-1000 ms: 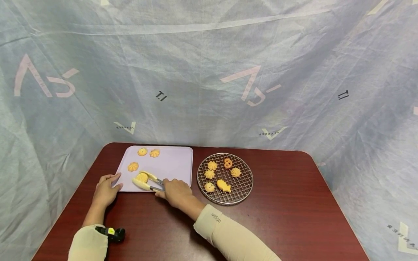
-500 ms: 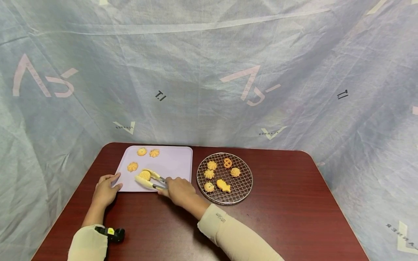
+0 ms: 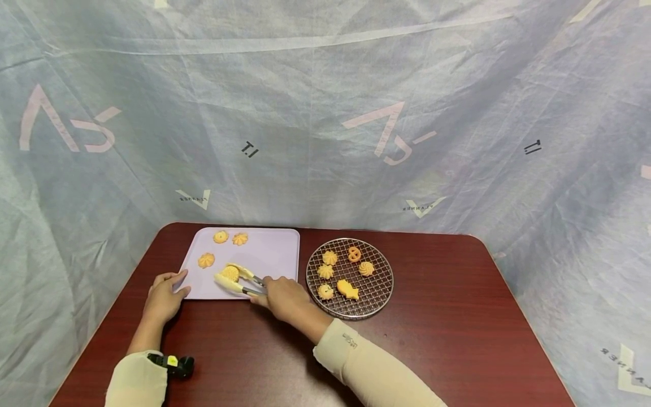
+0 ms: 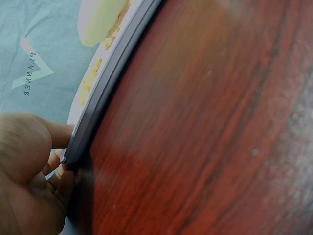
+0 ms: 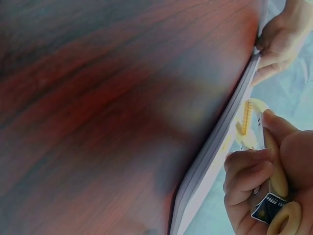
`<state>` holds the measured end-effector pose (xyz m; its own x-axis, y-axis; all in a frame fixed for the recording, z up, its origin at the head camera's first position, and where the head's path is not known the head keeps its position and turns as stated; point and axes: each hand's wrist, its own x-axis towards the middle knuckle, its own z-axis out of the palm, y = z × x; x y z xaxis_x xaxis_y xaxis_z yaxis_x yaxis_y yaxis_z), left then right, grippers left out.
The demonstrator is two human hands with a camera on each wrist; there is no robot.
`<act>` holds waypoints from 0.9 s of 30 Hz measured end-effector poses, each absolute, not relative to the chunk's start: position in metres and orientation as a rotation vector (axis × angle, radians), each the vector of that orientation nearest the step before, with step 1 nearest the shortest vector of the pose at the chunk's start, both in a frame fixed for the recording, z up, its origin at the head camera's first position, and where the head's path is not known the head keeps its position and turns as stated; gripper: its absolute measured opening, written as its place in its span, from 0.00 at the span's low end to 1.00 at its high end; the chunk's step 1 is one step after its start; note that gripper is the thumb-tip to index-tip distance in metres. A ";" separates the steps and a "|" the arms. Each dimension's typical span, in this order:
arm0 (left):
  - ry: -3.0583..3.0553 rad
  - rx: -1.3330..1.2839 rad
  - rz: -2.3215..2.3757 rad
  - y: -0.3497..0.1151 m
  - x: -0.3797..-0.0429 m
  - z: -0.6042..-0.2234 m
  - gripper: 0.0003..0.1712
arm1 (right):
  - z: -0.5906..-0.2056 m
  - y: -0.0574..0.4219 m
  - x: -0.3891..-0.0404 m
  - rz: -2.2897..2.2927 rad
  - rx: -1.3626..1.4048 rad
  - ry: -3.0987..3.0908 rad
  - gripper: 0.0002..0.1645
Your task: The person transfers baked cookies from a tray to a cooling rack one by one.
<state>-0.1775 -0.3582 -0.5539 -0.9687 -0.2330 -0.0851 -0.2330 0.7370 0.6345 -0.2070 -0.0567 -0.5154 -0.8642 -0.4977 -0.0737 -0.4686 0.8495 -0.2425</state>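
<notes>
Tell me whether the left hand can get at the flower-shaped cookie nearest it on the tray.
Probably yes: only bare tray seems to separate the left hand from the cookie, with the tongs off to the right. The hand would have to release the tray's edge first.

The head view looks forward and down from well above the fingers [image 3: 177,277], while both wrist views, close in, look past their own fingers and share the tray's edge [image 4: 103,93].

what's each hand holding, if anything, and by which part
The right hand holds the tongs by the handle end, a round cookie between their tips; the left hand grips the tray at its near left corner.
</notes>
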 end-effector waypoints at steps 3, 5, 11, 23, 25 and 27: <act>2.916 -0.400 1.075 -0.358 -0.177 -0.553 0.32 | -0.514 -0.055 -0.206 -0.330 -0.762 2.890 0.28; 2.911 -0.402 1.076 -0.358 -0.177 -0.553 0.32 | -0.514 -0.053 -0.205 -0.330 -0.775 2.894 0.28; 2.917 -0.389 1.072 -0.359 -0.177 -0.553 0.32 | -0.512 -0.048 -0.203 -0.344 -0.796 2.910 0.28; 2.931 -0.369 1.078 -0.359 -0.178 -0.554 0.32 | -0.510 -0.032 -0.200 -0.421 -0.818 2.911 0.26; 2.929 -0.373 1.077 -0.359 -0.178 -0.554 0.32 | -0.509 -0.029 -0.199 -0.424 -0.827 2.912 0.26; 2.926 -0.379 1.074 -0.359 -0.178 -0.555 0.32 | -0.510 -0.027 -0.199 -0.422 -0.830 2.916 0.26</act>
<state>-0.1777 -0.3595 -0.5546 -0.9709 -0.2240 -0.0844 -0.2254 0.7369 0.6373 -0.1986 -0.0273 -0.5097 -0.8500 -0.5268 -0.0024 -0.5045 0.8153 -0.2842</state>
